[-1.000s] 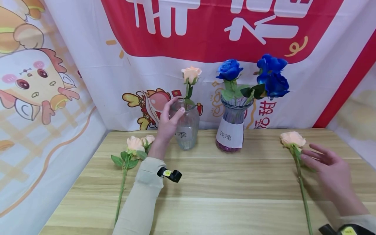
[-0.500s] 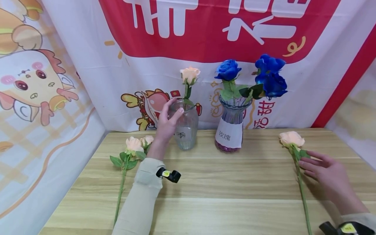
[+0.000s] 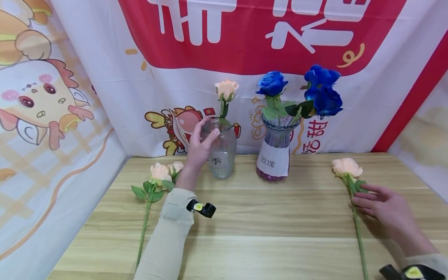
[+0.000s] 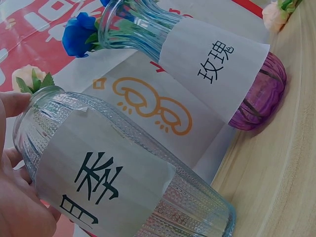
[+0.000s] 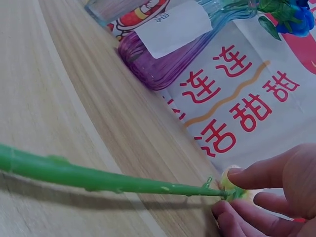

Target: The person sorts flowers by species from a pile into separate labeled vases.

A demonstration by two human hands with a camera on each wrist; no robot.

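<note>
At the back, my left hand (image 3: 198, 148) holds a clear glass vase (image 3: 224, 146) by its neck, thumb in front. A white paper label (image 4: 101, 173) with black characters covers the vase's side in the left wrist view. One peach rose (image 3: 226, 90) stands in it. On the right, the fingers of my right hand (image 3: 392, 210) reach to the stem of another peach rose (image 3: 347, 167) lying on the table, just below its bloom. In the right wrist view, thumb and fingers sit on either side of the green stem (image 5: 123, 183), with a gap still showing.
A blue-to-purple glass vase (image 3: 276, 134) with a label and several blue roses (image 3: 273, 83) stands right of the clear one. Peach roses (image 3: 160, 171) lie at the left of the wooden table (image 3: 262, 256). A printed cloth (image 3: 105, 97) hangs close behind.
My right hand has moved down and left to the lying rose's stem, which has shifted slightly left. The left hand stays on the clear vase.
</note>
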